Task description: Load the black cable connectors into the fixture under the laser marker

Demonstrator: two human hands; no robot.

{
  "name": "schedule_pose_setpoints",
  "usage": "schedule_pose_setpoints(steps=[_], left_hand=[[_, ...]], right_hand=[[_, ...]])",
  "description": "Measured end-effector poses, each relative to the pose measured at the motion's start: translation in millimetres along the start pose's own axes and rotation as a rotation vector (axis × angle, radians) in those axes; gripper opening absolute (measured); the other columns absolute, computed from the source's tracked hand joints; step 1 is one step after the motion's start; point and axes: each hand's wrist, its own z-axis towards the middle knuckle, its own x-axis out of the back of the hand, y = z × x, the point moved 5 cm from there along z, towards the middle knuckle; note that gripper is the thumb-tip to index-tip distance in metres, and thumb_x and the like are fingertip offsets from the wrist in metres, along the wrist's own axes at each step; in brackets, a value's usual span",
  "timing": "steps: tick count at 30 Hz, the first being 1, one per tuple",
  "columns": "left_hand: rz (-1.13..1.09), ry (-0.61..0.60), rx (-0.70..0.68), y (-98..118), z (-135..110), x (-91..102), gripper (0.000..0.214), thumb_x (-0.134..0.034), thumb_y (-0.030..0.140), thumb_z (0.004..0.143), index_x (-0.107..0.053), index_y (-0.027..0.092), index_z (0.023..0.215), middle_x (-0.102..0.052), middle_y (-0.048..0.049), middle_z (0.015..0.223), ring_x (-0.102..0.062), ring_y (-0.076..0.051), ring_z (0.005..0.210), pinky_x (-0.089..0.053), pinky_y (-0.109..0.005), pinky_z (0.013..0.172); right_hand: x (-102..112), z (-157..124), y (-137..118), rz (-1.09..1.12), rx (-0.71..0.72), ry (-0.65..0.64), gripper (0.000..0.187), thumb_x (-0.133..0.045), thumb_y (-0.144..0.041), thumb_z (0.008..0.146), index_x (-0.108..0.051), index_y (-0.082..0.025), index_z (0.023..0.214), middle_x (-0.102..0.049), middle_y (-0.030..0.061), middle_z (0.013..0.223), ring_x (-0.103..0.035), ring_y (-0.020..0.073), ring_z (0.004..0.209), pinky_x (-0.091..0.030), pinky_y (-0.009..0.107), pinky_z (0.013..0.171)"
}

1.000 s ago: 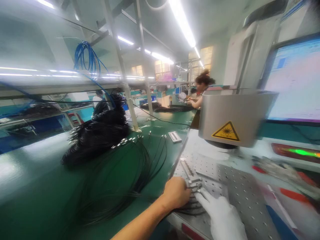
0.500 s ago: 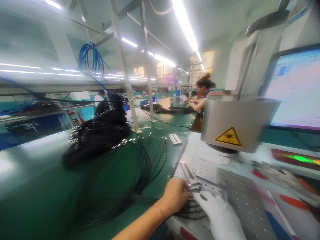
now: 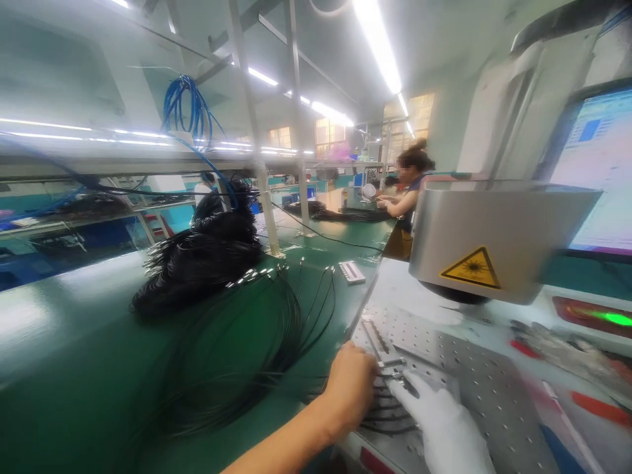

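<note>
cable pile [image 3: 202, 260] left on bench [image 3: 74, 342] | perforated plate [image 3: 474, 388] right, under laser head [image 3: 494, 240]

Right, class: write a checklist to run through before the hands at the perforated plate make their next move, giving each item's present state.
1. Left hand on the black cables: ok.
2. Gloved right hand at the metal fixture: ok.
3. Cable ends seated in fixture: cannot tell, blurred.
4. Fixture directly under the laser head: not ok, it lies to one side.
5. Perforated plate beside the fixture bare: ok.
</note>
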Motion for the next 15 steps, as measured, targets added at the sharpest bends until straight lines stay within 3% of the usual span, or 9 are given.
schedule_pose_setpoints(steps=[3,7,11,15], left_hand=[[0.039,-0.051,-0.029,3.6,0.4,-1.4,0.024,-0.05,0.011,0.079,-0.073,0.015,0.084,-0.07,-0.0104,0.088,-0.056,-0.023,0.089,-0.041,-0.033,0.08],[-0.002,-0.068,-0.055,0.7,2.9,-6.3,0.025,-0.053,0.009,0.079,-0.074,0.016,0.09,-0.071,-0.0095,0.093,-0.056,-0.023,0.093,-0.042,-0.034,0.086],[0.021,-0.082,-0.083,-0.1,3.3,-8.8,0.028,-0.052,0.01,0.08,-0.075,0.019,0.094,-0.068,-0.0092,0.095,-0.053,-0.024,0.096,-0.043,-0.034,0.082],[0.174,-0.123,-0.237,8.2,1.6,-11.1,0.025,-0.049,0.011,0.082,-0.073,0.019,0.087,-0.066,-0.0094,0.091,-0.052,-0.024,0.092,-0.043,-0.036,0.08]], right_hand=[[-7.0,5.2,2.9,-0.033,0.062,-0.076,0.089,-0.042,0.007,0.067,-0.05,-0.052,0.134,-0.043,-0.0078,0.147,-0.066,0.0236,0.083,-0.057,0.037,0.065],[-18.9,16.1,7.3,0.017,0.118,-0.185,0.086,-0.037,0.006,0.071,-0.049,-0.051,0.134,-0.043,-0.0101,0.146,-0.067,0.024,0.09,-0.058,0.039,0.075],[-14.2,22.4,4.1,0.006,0.136,-0.055,0.083,-0.033,0.009,0.071,-0.057,-0.042,0.132,-0.057,-0.0022,0.137,-0.064,0.0246,0.106,-0.05,0.041,0.097],[-6.5,21.2,0.7,0.076,0.17,0.006,0.071,-0.035,0.005,0.076,-0.065,-0.038,0.125,-0.063,0.0012,0.129,-0.061,0.0255,0.112,-0.047,0.039,0.1]])
